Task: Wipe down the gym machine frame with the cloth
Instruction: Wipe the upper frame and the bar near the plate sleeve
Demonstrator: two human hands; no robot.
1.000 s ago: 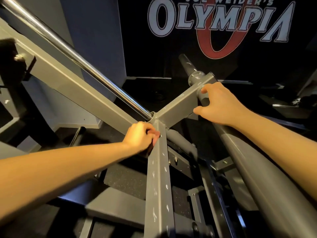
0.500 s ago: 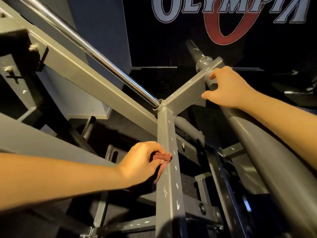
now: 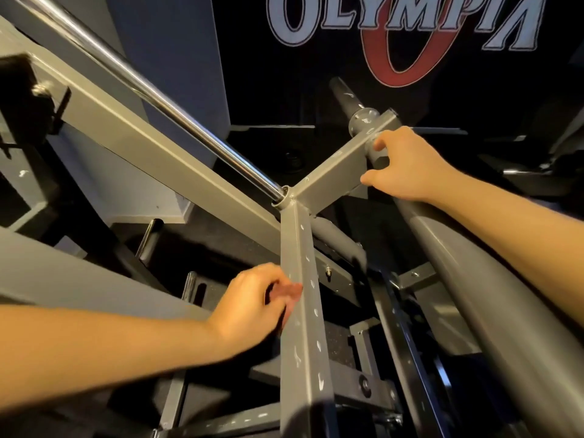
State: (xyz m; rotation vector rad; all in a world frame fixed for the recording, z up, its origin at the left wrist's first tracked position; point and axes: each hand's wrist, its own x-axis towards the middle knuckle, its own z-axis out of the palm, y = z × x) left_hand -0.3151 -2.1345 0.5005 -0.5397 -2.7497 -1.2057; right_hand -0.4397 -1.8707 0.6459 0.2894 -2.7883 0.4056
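Observation:
The grey gym machine frame [image 3: 303,327] runs down the middle as a square upright post with white scuff marks. Grey beams branch off its top joint to the upper left and upper right. My left hand [image 3: 249,306] grips a small reddish cloth [image 3: 289,294] and presses it against the left side of the post, well below the joint. Most of the cloth is hidden in my fingers. My right hand [image 3: 406,164] holds the end of the upper-right beam [image 3: 335,175], fingers curled around it next to a round collar.
A chrome bar [image 3: 164,105] slants from the upper left into the joint. A thick grey tube [image 3: 493,298] runs down the right side under my right forearm. Dark plates and brackets lie below. A black wall banner [image 3: 401,30] with large lettering hangs behind.
My left hand slid the cloth down the post from the joint to its middle stretch. My right hand kept its hold on the upper-right beam. The view tilted slightly.

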